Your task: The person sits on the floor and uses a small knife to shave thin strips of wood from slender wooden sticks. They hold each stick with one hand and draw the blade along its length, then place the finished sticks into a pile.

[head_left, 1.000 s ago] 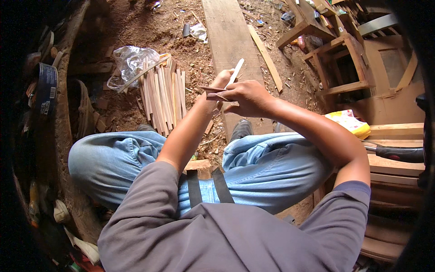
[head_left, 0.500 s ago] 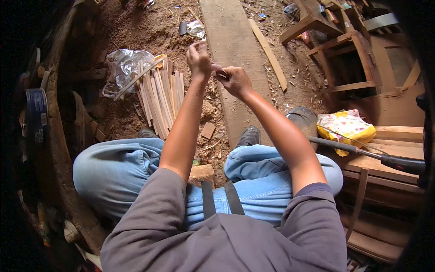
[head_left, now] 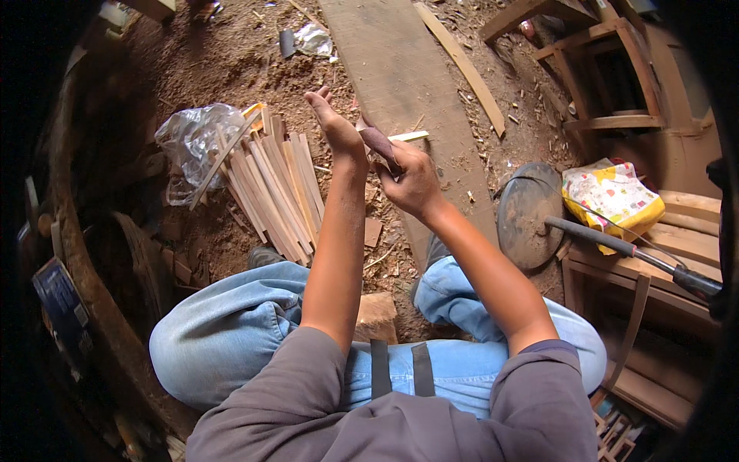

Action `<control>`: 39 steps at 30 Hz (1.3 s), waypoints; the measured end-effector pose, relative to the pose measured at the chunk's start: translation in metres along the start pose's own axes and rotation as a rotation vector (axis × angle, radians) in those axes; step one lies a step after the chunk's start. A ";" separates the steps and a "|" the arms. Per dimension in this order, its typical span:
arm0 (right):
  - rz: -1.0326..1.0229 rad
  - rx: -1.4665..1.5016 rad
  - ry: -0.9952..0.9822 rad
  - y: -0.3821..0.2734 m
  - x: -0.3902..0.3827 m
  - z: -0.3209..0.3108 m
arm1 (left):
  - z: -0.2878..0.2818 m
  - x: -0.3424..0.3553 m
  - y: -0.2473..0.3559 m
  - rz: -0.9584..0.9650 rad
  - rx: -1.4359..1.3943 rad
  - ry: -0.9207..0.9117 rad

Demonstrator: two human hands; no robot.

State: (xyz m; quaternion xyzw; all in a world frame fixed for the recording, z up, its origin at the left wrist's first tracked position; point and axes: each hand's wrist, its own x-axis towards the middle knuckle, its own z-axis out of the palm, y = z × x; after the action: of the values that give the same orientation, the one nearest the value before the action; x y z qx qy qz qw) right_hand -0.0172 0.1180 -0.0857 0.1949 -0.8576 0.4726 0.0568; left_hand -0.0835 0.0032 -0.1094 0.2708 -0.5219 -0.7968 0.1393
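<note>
Below, a long plank point(head_left: 408, 92) crosses the sawdust floor beside a bundle of slats point(head_left: 273, 189). Our right hand point(head_left: 412, 181) grips a pale wood strip point(head_left: 408, 136) under brown sandpaper point(head_left: 379, 142); our left hand point(head_left: 335, 127), fingers straight, presses it.

2 hands point(head_left: 339, 131), 1 wooden plank point(head_left: 408, 85), 1 clear plastic bag point(head_left: 192, 138), 1 pile of wooden slats point(head_left: 277, 185), 1 yellow bag point(head_left: 612, 196)
</note>
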 end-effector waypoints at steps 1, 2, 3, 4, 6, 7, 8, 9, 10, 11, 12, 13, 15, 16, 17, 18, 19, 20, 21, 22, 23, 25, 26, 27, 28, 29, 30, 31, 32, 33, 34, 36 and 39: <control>0.030 0.004 0.011 0.001 0.000 -0.001 | 0.005 -0.003 0.004 -0.006 -0.002 -0.008; 0.053 0.002 0.024 0.003 0.001 -0.003 | 0.010 -0.004 0.007 -0.011 0.036 -0.037; 0.080 -0.001 0.041 0.005 0.000 -0.005 | 0.015 -0.007 0.009 0.023 0.026 -0.068; 0.072 -0.014 0.072 0.008 0.001 -0.006 | 0.020 -0.009 0.010 0.042 0.020 -0.099; 0.067 -0.025 0.129 0.012 0.002 -0.009 | 0.027 -0.016 0.008 0.020 -0.038 -0.169; 0.060 -0.030 0.144 0.014 0.002 -0.010 | 0.030 -0.019 0.006 -0.006 -0.015 -0.198; 0.035 -0.050 0.159 0.017 0.004 -0.012 | 0.033 -0.019 0.004 -0.030 0.003 -0.222; 0.064 -0.098 0.159 0.019 0.005 -0.015 | 0.035 -0.019 0.001 -0.063 0.019 -0.233; 0.080 -0.147 0.136 0.021 0.008 -0.017 | 0.036 -0.019 -0.002 -0.043 0.100 -0.210; 0.087 -0.194 0.109 0.023 0.011 -0.020 | 0.038 -0.017 -0.005 0.053 0.127 -0.210; 0.085 -0.169 0.107 0.023 0.013 -0.022 | 0.037 -0.016 -0.006 0.123 0.158 -0.197; 0.094 -0.154 0.082 0.022 0.013 -0.023 | 0.036 -0.013 -0.007 0.147 0.204 -0.174; 0.158 -0.138 0.010 0.018 0.015 -0.025 | 0.032 -0.008 -0.005 0.236 0.212 -0.138; 0.103 -0.080 0.025 0.016 0.014 -0.025 | 0.029 -0.007 -0.005 0.268 0.266 -0.092; 0.102 -0.038 0.015 0.014 0.011 -0.025 | 0.027 -0.007 -0.005 0.319 0.319 -0.042; 0.090 0.003 -0.002 0.012 0.009 -0.024 | 0.025 -0.007 -0.004 0.314 0.319 -0.014; 0.082 0.002 0.009 0.012 0.007 -0.023 | 0.025 -0.006 -0.003 0.335 0.319 0.014; 0.062 0.001 0.017 0.012 0.004 -0.023 | 0.026 -0.005 -0.002 0.354 0.322 0.034; 0.042 0.000 0.029 0.013 0.003 -0.023 | 0.027 -0.005 -0.002 0.386 0.350 0.030; 0.020 -0.046 0.055 0.015 0.001 -0.024 | 0.029 -0.005 -0.001 0.416 0.380 0.017; 0.004 -0.095 0.085 0.017 -0.001 -0.024 | 0.031 -0.005 0.000 0.443 0.409 -0.004; 0.042 -0.208 0.142 0.019 -0.003 -0.025 | 0.036 -0.005 0.001 0.438 0.426 -0.026; 0.093 -0.270 0.164 0.019 -0.003 -0.026 | 0.040 -0.006 0.002 0.428 0.454 -0.022; 0.222 -0.336 0.144 0.018 -0.004 -0.027 | 0.043 -0.007 0.003 0.396 0.475 -0.024; 0.249 -0.322 0.154 0.017 -0.005 -0.028 | 0.046 -0.009 0.003 0.413 0.537 -0.035; 0.140 -0.281 0.207 0.015 -0.005 -0.029 | 0.050 -0.010 0.003 0.426 0.551 -0.046; 0.103 -0.250 0.229 0.012 -0.007 -0.028 | 0.053 -0.012 0.003 0.436 0.560 -0.055; 0.037 -0.227 0.260 0.009 -0.008 -0.028 | 0.057 -0.014 0.003 0.443 0.574 -0.063; 0.023 -0.241 0.243 0.007 -0.010 -0.026 | 0.059 -0.015 0.003 0.433 0.543 -0.072; 0.057 -0.229 0.269 0.007 -0.013 -0.025 | 0.061 -0.016 0.002 0.424 0.550 -0.070; 0.060 -0.223 0.290 0.010 -0.015 -0.023 | 0.062 -0.017 0.002 0.408 0.559 -0.064; 0.075 -0.224 0.335 0.023 -0.020 -0.016 | 0.062 -0.017 0.001 0.413 0.608 -0.049; 0.210 -0.342 0.313 0.061 -0.029 -0.001 | 0.060 -0.013 0.003 0.381 0.604 -0.037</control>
State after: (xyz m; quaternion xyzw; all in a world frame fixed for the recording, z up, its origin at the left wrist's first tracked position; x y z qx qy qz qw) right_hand -0.0150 0.1558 -0.1418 0.0167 -0.9214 0.3483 0.1716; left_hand -0.1080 0.0535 -0.0848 0.1831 -0.7776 -0.5709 0.1896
